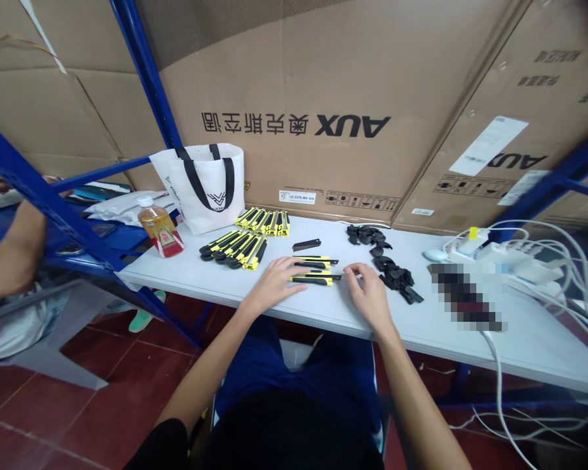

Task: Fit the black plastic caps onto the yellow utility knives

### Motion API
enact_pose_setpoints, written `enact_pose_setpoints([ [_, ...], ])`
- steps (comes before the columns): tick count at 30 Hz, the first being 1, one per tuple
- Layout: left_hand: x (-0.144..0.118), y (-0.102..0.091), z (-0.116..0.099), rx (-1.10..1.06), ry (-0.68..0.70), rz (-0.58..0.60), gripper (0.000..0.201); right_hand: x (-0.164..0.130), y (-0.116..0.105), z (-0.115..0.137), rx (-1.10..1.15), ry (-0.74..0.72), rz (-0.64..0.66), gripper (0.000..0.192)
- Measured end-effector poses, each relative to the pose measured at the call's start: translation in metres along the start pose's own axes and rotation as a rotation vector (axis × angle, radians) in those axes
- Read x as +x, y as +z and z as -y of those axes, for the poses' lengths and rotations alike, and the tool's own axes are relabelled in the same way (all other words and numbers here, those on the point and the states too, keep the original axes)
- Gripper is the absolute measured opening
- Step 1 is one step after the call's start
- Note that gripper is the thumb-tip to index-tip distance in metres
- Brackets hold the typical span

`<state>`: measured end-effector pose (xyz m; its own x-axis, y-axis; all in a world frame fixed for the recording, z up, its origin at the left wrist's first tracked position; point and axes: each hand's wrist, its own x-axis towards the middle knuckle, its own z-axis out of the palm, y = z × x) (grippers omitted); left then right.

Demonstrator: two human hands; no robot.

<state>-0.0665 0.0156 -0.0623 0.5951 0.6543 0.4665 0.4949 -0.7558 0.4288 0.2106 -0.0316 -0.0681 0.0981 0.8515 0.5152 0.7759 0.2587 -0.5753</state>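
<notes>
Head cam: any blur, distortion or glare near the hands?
Head view: wide-angle bending bows the blue rack posts and the table edge; a pixelated patch masks something right of the black parts; light is soft and even, no harsh glare; left hand and right hand at the yellow knives are fairly sharp.

Bare forearms, black short sleeve, black top, blue trousers.
</notes>
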Motion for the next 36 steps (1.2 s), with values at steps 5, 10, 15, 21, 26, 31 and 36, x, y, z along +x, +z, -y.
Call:
enact_pose_setpoints([
  [5, -0.014, -0.011, 0.020, 0.003, -0.106, -0.023, 0.029, 0.000, 0.001, -0.002, -0.054, 0.047, 0.056, 0.024],
  [10, -0.012, -0.008, 0.023, -0.031, -0.133, -0.053, 0.021, -0.003, 0.001, 0.004, -0.296, 0.084, 0.063, 0.017],
  [15, -0.013, -0.009, 0.023, -0.018, -0.166, -0.037, 0.032, -0.007, 0.001, 0.015, -0.533, 0.024, 0.128, 0.024],
  [21, -0.016, -0.007, 0.017, 0.093, -0.241, -0.022, 0.063, -0.004, -0.001, 0.014, -0.460, 0.028, 0.162, 0.023],
  [26, -0.015, -0.005, 0.014, 0.129, -0.243, 0.013, 0.062, -0.002, -0.008, -0.003, -0.490, -0.036, 0.184, 0.023],
  [31, -0.014, -0.003, 0.019, 0.179, -0.204, 0.015, 0.058, -0.004, -0.005, -0.009, -0.516, -0.120, 0.173, 0.034],
  [36, -0.015, 0.000, 0.022, 0.201, -0.182, 0.015, 0.057, -0.003, -0.002, -0.011, -0.471, -0.086, 0.209, 0.041],
])
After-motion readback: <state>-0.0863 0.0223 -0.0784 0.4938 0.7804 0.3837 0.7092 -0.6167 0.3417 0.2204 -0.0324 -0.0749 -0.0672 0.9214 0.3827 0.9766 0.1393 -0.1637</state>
